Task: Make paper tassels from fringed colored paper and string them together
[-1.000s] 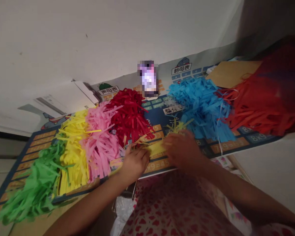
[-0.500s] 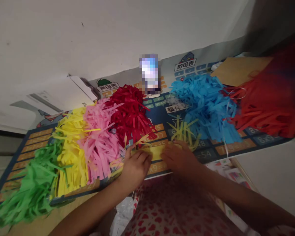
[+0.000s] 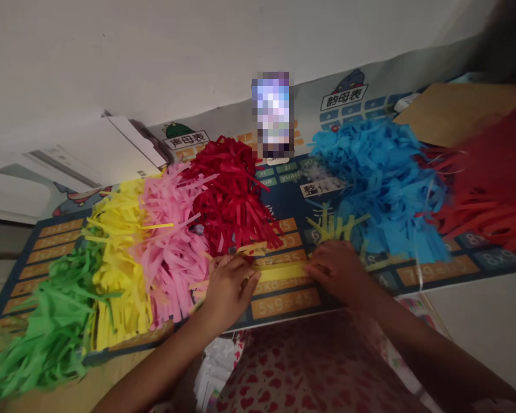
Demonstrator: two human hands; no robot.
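Two hands (image 3: pixel 230 287) (image 3: pixel 339 269) hold one yellow paper strip (image 3: pixel 281 272).

An off-white painted wall (image 3: pixel 198 57) fills the upper view, with faint scuffs and dark shadow at its right end. A printed pinyin chart mat (image 3: pixel 348 97) curls up against the wall's base. White papers (image 3: pixel 112 143) lean beside the wall at left, and a kraft paper sheet (image 3: pixel 460 112) lies near it at right. Below the wall, a tan tabletop (image 3: pixel 69 390) shows. Lighting is dim and warm.
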